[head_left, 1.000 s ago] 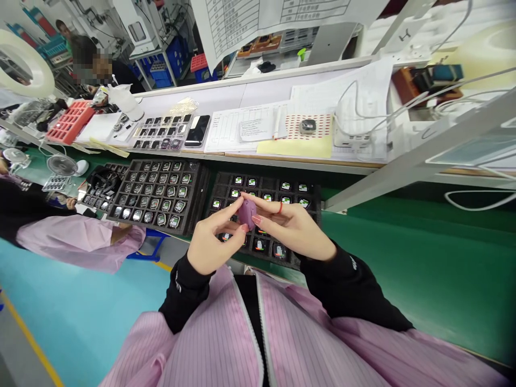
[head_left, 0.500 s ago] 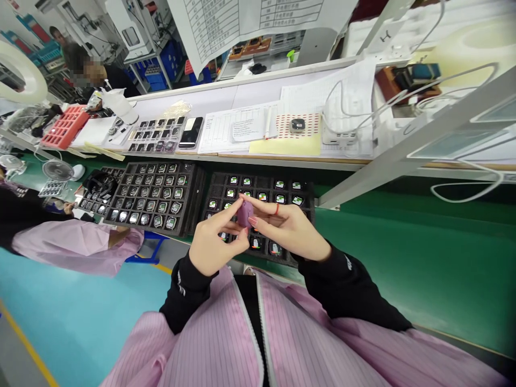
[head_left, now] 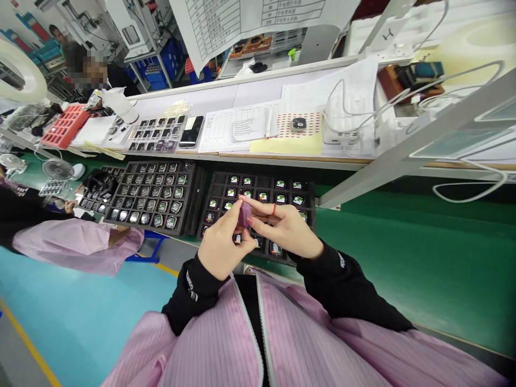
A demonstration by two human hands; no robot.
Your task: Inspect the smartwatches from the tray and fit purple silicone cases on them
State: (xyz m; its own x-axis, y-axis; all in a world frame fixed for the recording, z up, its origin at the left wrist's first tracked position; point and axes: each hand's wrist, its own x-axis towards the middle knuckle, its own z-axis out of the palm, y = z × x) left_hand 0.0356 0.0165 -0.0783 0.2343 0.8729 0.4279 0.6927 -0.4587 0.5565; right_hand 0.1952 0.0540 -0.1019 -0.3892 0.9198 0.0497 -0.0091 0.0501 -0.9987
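Both my hands are over a black tray (head_left: 258,193) of smartwatches with lit screens. Between them is a small purple rubber piece (head_left: 244,214). My left hand (head_left: 223,242) pinches it from the lower left, and its fingers hide part of it. My right hand (head_left: 286,228), with a red ring on one finger, presses its fingertips against the piece from the right. Several watches (head_left: 246,181) lie in the tray's rows, and those under my hands are partly hidden.
A second black tray of watches (head_left: 153,193) lies to the left. On the shelf behind are papers, a phone (head_left: 191,131), and a red rack (head_left: 65,126). A co-worker in a pink striped smock (head_left: 76,246) sits at left. Green bench surface (head_left: 403,269) spreads to the right.
My left hand has moved right and turned, its fingers now covering more of the purple piece. The piece stays about where it was, still held between both hands.
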